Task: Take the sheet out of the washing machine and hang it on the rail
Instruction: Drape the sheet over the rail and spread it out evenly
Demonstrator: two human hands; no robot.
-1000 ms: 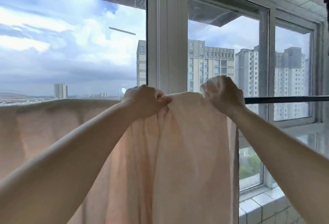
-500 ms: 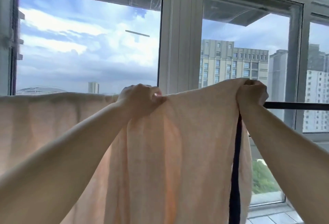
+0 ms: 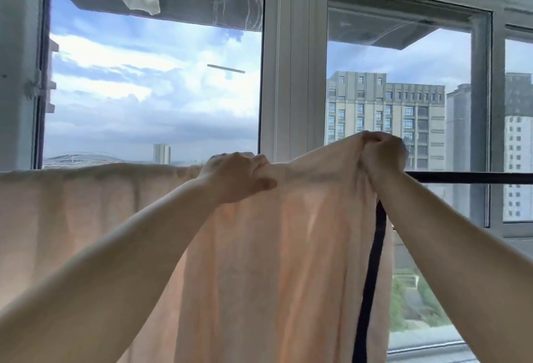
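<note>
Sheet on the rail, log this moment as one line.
left hand: grips sheet | right hand: grips raised sheet edge | rail: bare at right | stage: spreading

The sheet (image 3: 274, 261) hangs over the rail (image 3: 473, 178), stretching left of the left hand (image 3: 239, 178) and bunched between it and the right hand (image 3: 383, 157), with bare rail running right of that hand and the window (image 3: 288, 74) behind both.

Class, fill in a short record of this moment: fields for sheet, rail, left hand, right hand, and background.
sheet: peach, draped over the rail, dark stripe near its right edge
rail: dark bar, bare to the right
left hand: grips the sheet's top at the rail
right hand: holds a bunched part lifted above the rail
background: window, tower blocks, cloudy sky
</note>
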